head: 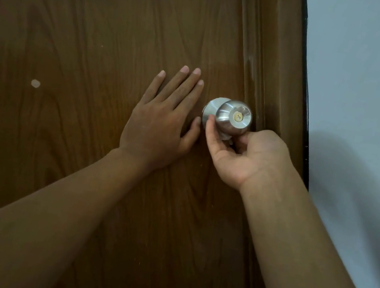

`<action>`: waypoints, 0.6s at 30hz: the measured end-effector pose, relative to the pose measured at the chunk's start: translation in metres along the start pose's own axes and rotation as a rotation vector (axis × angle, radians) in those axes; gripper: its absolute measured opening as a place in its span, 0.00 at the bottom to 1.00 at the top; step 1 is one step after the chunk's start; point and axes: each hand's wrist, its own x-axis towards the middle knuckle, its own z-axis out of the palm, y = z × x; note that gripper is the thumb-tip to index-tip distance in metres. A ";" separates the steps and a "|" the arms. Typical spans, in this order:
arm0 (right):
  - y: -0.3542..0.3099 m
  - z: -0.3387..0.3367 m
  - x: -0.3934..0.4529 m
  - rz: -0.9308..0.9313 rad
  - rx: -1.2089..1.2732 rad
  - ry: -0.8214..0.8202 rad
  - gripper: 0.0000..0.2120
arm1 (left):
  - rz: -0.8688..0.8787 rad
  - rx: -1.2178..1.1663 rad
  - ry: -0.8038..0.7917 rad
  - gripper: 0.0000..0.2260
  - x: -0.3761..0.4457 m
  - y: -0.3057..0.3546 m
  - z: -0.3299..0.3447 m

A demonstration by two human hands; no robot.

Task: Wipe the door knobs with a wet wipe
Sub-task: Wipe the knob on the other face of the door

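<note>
A round brushed-steel door knob (pixel 234 117) with a brass keyhole sticks out of the brown wooden door (pixel 88 37). My right hand (pixel 245 156) cups the knob from below, thumb on its left side, fingers curled under it. A small scrap of white wet wipe (pixel 226 138) shows between those fingers and the knob's underside; most of it is hidden. My left hand (pixel 163 118) lies flat on the door just left of the knob, fingers spread and pointing up, thumb near the knob's round base plate (pixel 209 108).
The brown door frame (pixel 278 83) runs along the right of the knob, with a dark strip beside it and a pale wall (pixel 369 99) beyond. A small light chip (pixel 35 83) marks the door at the left.
</note>
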 end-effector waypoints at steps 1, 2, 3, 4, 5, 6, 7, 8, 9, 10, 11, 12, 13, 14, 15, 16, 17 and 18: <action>0.002 -0.002 0.002 -0.018 -0.027 0.005 0.10 | 0.002 0.001 0.004 0.27 0.000 0.000 0.000; 0.004 -0.004 0.004 -0.043 -0.056 0.005 0.10 | 0.004 0.000 0.007 0.27 0.000 -0.001 0.000; 0.005 -0.006 0.006 -0.070 -0.090 0.002 0.10 | 0.005 0.000 0.010 0.27 0.001 0.000 0.000; 0.006 -0.009 0.008 -0.096 -0.122 0.005 0.11 | 0.005 -0.001 0.010 0.27 0.001 0.000 0.000; 0.006 -0.011 0.009 -0.121 -0.148 0.013 0.12 | 0.004 -0.002 0.008 0.27 0.001 0.001 0.000; 0.005 -0.012 0.010 -0.143 -0.174 0.021 0.12 | 0.003 0.000 0.008 0.27 0.001 0.000 0.001; 0.004 -0.014 0.010 -0.162 -0.202 0.030 0.11 | 0.003 0.001 0.008 0.27 0.000 0.000 0.001; 0.003 -0.016 0.010 -0.179 -0.236 0.038 0.11 | 0.003 0.000 0.011 0.27 0.001 0.000 0.001; 0.003 -0.019 0.009 -0.192 -0.268 0.039 0.10 | 0.002 -0.003 0.012 0.27 0.000 0.000 0.001; 0.004 -0.022 0.009 -0.196 -0.288 0.030 0.10 | 0.002 -0.005 0.014 0.27 0.000 0.000 0.001; 0.005 -0.024 0.008 -0.189 -0.295 0.017 0.10 | 0.001 -0.004 0.015 0.27 0.000 0.000 0.001; 0.006 -0.024 0.008 -0.179 -0.288 0.011 0.10 | 0.000 -0.001 0.017 0.27 0.001 0.000 0.001; 0.006 -0.022 0.009 -0.176 -0.278 0.014 0.10 | 0.001 0.000 0.020 0.27 0.001 0.000 0.001; 0.004 -0.020 0.010 -0.183 -0.275 0.027 0.10 | 0.005 -0.001 0.023 0.27 0.001 0.000 0.001; 0.002 -0.016 0.011 -0.201 -0.285 0.040 0.10 | 0.007 -0.004 0.025 0.27 0.000 0.000 0.001; -0.002 -0.011 0.012 -0.221 -0.305 0.049 0.10 | 0.006 -0.006 0.025 0.27 0.000 0.000 0.002; -0.004 -0.008 0.012 -0.237 -0.332 0.053 0.09 | 0.004 -0.005 0.024 0.27 -0.001 0.000 0.002; -0.005 -0.007 0.012 -0.248 -0.363 0.057 0.09 | 0.004 -0.003 0.022 0.27 0.000 0.000 0.002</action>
